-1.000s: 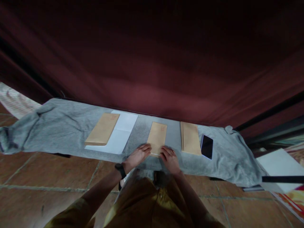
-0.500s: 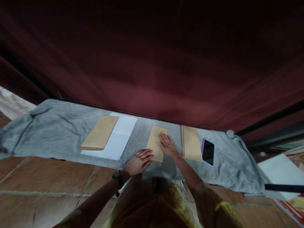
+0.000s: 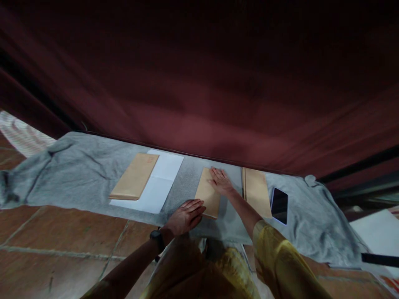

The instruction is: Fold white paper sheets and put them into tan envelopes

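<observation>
A brown paper envelope (image 3: 208,192) lies on the grey cloth (image 3: 90,166) in front of me. My right hand (image 3: 220,181) rests flat on its upper right part, fingers spread. At its lower left edge is my left hand (image 3: 184,215), palm down with fingers stretched out and the fingertips on the paper. To the left, a stack of brown envelopes (image 3: 134,176) partly covers creased white paper (image 3: 160,182). More brown envelopes (image 3: 257,192) lie to the right, beside a dark-screened phone (image 3: 279,205).
A dark red curtain (image 3: 199,124) hangs along the far edge of the cloth. White paper (image 3: 378,232) and a black bar (image 3: 380,260) are at the far right. Tiled floor (image 3: 65,232) shows below the cloth.
My right hand has slid up towards the far end of the middle envelope. My left hand still touches its lower left edge. The whole view has shifted slightly.
</observation>
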A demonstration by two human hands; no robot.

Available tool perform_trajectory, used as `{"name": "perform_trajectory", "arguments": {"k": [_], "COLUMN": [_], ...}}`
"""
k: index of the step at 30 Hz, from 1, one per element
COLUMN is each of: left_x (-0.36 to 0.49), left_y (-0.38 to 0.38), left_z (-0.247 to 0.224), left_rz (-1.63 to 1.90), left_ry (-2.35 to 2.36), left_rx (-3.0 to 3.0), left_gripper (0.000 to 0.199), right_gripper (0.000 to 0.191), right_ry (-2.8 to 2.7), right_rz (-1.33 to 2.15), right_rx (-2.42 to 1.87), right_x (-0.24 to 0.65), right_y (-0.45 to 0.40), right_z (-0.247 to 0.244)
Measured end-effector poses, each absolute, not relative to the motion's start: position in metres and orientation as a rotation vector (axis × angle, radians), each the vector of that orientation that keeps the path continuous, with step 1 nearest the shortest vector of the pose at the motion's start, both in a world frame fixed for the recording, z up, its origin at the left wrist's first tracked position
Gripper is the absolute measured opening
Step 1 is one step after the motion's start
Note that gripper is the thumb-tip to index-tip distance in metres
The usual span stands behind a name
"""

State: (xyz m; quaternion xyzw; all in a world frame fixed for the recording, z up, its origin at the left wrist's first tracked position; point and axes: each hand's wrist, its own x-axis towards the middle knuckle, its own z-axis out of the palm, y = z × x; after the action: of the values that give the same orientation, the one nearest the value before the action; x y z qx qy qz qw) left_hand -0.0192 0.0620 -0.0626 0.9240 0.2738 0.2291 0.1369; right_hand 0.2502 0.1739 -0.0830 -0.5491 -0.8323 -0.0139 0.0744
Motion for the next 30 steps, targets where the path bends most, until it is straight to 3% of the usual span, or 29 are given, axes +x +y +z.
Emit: {"name": "perform_trajectory", "arguments": {"k": [30], "left_x": [-0.019], "left_y": [0.060], "left_z": [-0.062], "left_rz": [0.573], "left_ry": [0.855], "left_rx": [2.663], "left_gripper": [0.038], "right_gripper": [0.054], "right_ry": [-2.623], "right_rz": [0.138], "right_rx": [-1.384], "right_x": [0.212], "right_y": [0.100], "right_z": [-0.082]}}
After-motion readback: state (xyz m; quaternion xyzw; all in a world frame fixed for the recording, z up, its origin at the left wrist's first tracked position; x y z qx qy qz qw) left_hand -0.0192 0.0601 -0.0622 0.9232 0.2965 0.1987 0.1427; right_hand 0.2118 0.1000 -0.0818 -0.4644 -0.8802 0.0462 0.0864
